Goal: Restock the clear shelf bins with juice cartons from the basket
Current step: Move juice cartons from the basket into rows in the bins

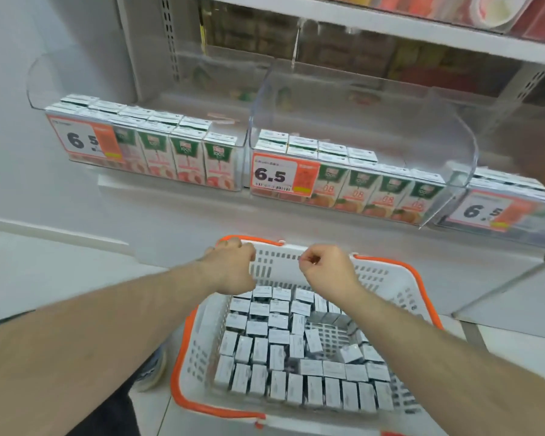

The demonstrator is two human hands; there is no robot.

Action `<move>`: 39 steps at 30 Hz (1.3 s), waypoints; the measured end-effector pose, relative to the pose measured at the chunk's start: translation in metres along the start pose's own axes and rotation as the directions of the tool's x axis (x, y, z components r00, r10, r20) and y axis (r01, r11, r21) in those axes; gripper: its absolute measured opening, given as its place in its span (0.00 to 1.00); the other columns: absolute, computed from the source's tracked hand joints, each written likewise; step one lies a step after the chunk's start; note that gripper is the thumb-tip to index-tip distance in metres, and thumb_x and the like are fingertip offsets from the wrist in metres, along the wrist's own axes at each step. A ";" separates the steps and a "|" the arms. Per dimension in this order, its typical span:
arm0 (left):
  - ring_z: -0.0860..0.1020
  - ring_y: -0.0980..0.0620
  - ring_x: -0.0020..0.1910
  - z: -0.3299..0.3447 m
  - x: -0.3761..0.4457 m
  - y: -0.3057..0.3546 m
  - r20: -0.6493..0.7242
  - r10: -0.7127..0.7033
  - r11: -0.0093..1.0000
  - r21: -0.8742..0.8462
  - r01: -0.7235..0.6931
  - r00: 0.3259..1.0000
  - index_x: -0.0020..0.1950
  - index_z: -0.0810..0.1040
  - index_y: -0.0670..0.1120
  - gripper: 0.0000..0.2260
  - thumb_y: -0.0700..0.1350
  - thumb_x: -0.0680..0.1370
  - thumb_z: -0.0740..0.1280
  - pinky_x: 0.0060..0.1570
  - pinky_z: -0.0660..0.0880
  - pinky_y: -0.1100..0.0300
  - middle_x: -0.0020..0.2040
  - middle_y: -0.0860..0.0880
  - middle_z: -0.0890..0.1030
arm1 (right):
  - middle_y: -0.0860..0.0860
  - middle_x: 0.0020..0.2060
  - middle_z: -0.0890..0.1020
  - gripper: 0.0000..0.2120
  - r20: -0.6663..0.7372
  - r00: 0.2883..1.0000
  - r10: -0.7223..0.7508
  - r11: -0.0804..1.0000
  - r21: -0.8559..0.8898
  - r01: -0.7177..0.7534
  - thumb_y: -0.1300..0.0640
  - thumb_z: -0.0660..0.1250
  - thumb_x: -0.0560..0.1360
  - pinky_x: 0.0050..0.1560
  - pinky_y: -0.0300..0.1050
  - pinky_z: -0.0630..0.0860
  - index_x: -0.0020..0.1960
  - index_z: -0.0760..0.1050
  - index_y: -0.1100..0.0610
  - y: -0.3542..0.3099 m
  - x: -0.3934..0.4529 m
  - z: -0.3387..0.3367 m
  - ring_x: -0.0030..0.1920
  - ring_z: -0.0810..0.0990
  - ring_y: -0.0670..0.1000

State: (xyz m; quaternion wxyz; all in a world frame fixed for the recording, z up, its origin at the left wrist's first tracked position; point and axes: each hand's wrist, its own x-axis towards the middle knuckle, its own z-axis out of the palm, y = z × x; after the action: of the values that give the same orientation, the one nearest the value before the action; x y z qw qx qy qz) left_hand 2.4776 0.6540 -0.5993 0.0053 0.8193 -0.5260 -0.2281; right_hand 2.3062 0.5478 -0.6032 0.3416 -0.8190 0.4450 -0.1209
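Pretty bright, flat overhead store light, barely any shadows. Clear bins (359, 121) above the fingers (309, 258) catch soft glare and look hazy. Upper shelf (390, 26) beyond them is blurry, and the wide-angle lens bends the edges hard.

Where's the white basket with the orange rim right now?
The white plastic basket with orange rim sits low and centre in the head view, below the clear shelf bins, under both hands.

white shelf (177, 212), 3 clear bins (343, 121)
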 end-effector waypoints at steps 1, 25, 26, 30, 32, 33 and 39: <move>0.65 0.43 0.69 0.010 0.006 -0.001 0.023 -0.022 1.000 -0.013 0.022 0.999 0.70 0.67 0.49 0.24 0.51 0.75 0.66 0.66 0.67 0.50 0.69 0.45 0.65 | 0.51 0.37 0.83 0.09 0.024 0.999 0.042 0.999 -0.018 -0.042 0.61 0.64 0.76 0.34 0.40 0.72 0.40 0.80 0.57 0.018 0.001 0.006 0.36 0.79 0.51; 0.72 0.53 0.59 0.203 0.058 0.009 -0.023 -0.024 0.968 -0.249 0.017 0.999 0.65 0.71 0.50 0.16 0.43 0.77 0.63 0.52 0.71 0.61 0.63 0.52 0.70 | 0.58 0.76 0.63 0.67 0.424 0.813 0.400 0.916 -0.223 -0.334 0.33 0.78 0.60 0.61 0.52 0.74 0.77 0.30 0.41 0.176 -0.010 0.128 0.67 0.73 0.59; 0.73 0.53 0.57 0.202 0.057 0.008 -0.025 -0.027 0.966 -0.256 0.019 0.999 0.65 0.72 0.50 0.16 0.43 0.77 0.63 0.51 0.71 0.61 0.63 0.52 0.70 | 0.57 0.76 0.63 0.68 0.425 0.814 0.397 0.918 -0.200 -0.343 0.34 0.79 0.59 0.63 0.53 0.73 0.77 0.30 0.41 0.177 -0.010 0.126 0.68 0.72 0.58; 0.74 0.54 0.57 0.196 0.051 0.006 0.005 -0.030 0.955 -0.294 0.030 1.000 0.65 0.71 0.50 0.16 0.42 0.77 0.62 0.53 0.74 0.57 0.63 0.53 0.71 | 0.55 0.74 0.67 0.66 0.417 0.814 0.405 0.914 -0.158 -0.374 0.39 0.80 0.61 0.61 0.49 0.74 0.78 0.33 0.42 0.178 -0.014 0.121 0.66 0.74 0.56; 0.73 0.53 0.59 0.194 0.046 0.005 0.021 -0.018 0.956 -0.294 0.024 1.000 0.65 0.71 0.50 0.16 0.42 0.78 0.62 0.56 0.74 0.56 0.63 0.53 0.72 | 0.56 0.74 0.67 0.64 0.396 0.810 0.433 0.901 -0.151 -0.408 0.42 0.79 0.62 0.57 0.48 0.76 0.78 0.32 0.42 0.177 -0.017 0.123 0.62 0.76 0.56; 0.73 0.53 0.60 0.193 0.043 0.004 0.032 -0.010 0.958 -0.286 0.019 0.999 0.65 0.71 0.49 0.16 0.42 0.77 0.61 0.56 0.73 0.56 0.63 0.53 0.72 | 0.57 0.75 0.65 0.63 0.383 0.803 0.457 0.889 -0.164 -0.428 0.43 0.78 0.63 0.55 0.47 0.76 0.77 0.31 0.42 0.175 -0.018 0.126 0.61 0.77 0.56; 0.70 0.49 0.63 0.204 0.026 0.008 0.179 0.093 0.992 -0.105 -0.075 0.980 0.66 0.71 0.48 0.17 0.41 0.77 0.61 0.61 0.70 0.56 0.64 0.50 0.73 | 0.57 0.68 0.66 0.54 0.243 0.768 0.592 0.750 -0.516 -0.415 0.37 0.74 0.64 0.57 0.49 0.74 0.77 0.46 0.53 0.152 -0.017 0.151 0.63 0.74 0.57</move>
State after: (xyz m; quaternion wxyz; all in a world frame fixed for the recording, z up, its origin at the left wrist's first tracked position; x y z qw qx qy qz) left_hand 2.4023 0.6750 -0.7896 0.0064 0.7708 -0.5465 -0.3273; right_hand 2.2736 0.5737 -0.8138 0.2526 -0.7255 0.5910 0.2460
